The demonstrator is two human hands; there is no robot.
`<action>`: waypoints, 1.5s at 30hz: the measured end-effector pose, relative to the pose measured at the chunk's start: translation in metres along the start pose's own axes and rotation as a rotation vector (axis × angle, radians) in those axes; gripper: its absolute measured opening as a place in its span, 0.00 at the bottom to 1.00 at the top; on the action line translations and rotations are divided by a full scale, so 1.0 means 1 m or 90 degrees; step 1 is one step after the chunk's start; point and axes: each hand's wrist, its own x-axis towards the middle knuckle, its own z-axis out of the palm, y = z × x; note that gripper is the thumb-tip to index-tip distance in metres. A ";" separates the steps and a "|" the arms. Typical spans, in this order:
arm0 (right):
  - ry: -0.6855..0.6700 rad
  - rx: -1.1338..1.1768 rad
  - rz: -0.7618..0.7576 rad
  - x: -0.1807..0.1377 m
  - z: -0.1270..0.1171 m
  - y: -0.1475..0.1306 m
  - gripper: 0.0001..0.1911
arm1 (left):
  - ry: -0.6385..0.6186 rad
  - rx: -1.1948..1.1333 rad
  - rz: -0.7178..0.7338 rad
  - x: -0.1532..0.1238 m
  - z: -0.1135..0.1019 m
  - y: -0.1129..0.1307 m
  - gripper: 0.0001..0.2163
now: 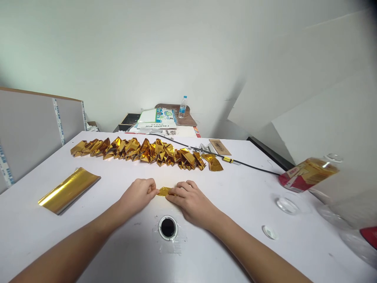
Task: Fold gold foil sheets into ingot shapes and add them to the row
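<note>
A small piece of gold foil paper (163,191), folded, lies on the white table between my two hands. My left hand (141,193) pinches its left end, thumb against curled fingers. On the right end, the fingers of my right hand (190,200) press down and cover part of it. Beyond my hands runs a long row of folded gold foil pieces (132,149). To the left rests a curved stack of gold foil sheets (69,190). Just in front of me is a round dark disc with a white rim (168,227), with clear tape around it.
A black cable (250,166) crosses the back right of the table (118,251). A clear plastic container with a red and yellow label (309,173) stands at the right, near a white cap (269,232). Behind are a water bottle (182,108) and a brown card (220,147).
</note>
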 end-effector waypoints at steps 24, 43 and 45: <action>0.029 0.144 0.067 -0.012 -0.016 0.014 0.22 | 0.008 0.113 0.350 -0.010 -0.011 -0.020 0.12; 0.014 0.166 0.095 -0.035 -0.017 -0.022 0.15 | 0.146 -0.614 0.034 0.039 0.081 0.057 0.15; 0.028 0.175 0.140 -0.027 -0.012 -0.025 0.12 | 0.167 -0.690 -0.009 0.043 0.083 0.049 0.19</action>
